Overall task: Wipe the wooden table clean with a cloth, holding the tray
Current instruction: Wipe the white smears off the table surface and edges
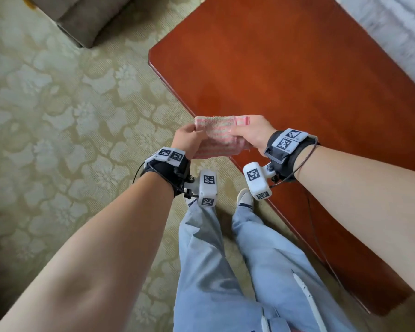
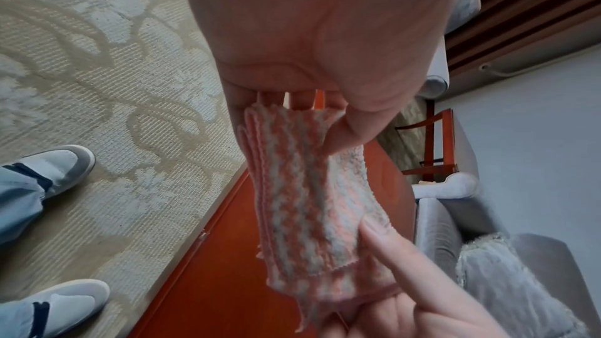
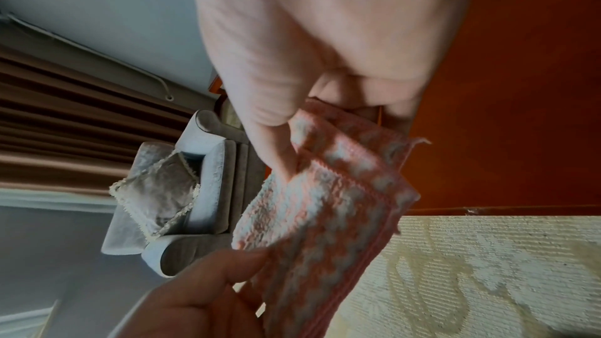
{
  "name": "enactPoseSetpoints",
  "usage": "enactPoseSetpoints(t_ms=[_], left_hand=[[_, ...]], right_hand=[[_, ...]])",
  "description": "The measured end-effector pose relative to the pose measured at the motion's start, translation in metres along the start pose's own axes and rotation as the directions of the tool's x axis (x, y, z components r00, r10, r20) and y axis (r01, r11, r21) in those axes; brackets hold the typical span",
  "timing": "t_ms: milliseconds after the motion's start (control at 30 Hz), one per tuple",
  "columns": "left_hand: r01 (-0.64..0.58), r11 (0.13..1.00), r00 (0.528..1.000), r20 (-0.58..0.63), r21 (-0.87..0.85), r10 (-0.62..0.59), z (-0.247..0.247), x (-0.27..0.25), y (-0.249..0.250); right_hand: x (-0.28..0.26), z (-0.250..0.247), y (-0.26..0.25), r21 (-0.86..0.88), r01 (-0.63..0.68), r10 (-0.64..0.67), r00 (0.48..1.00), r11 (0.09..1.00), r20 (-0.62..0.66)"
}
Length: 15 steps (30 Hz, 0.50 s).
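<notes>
While the left hand (image 1: 187, 140) and right hand (image 1: 250, 133) each pinch the folded pink-and-white striped cloth (image 1: 216, 137) above the glossy reddish-brown wooden table (image 1: 297, 75) edge, pale floral carpet (image 1: 58, 104) spreads beneath.

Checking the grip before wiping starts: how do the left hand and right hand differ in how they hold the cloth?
The left hand pinches the cloth's left end over the carpet; the right hand pinches its right end at the table edge. The right hand sits slightly higher in the head view. Both hold the folded cloth in the air.
</notes>
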<state>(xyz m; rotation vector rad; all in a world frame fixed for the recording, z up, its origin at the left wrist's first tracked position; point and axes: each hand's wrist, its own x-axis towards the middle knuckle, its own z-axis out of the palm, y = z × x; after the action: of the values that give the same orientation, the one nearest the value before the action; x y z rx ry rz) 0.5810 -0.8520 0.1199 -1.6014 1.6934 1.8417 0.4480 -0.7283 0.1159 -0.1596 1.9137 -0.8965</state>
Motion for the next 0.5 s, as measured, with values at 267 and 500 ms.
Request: enactPoseSetpoints(t_ms=[267,500], left_hand=[[-0.119,0.959,0.993,0.042,0.257,0.112,0.001,0.093,-0.012],[-0.185,0.885,0.979,0.006,0.427,0.202,-0.001,0.171,-0.041]], right_hand=[[0.069,0.034,0.020,0.003,-0.049,0.049,0.984,0.999,-0.171],[0.138,0.077,0.054,0.026,-0.028,0.035,0.954,0.999,-0.299]])
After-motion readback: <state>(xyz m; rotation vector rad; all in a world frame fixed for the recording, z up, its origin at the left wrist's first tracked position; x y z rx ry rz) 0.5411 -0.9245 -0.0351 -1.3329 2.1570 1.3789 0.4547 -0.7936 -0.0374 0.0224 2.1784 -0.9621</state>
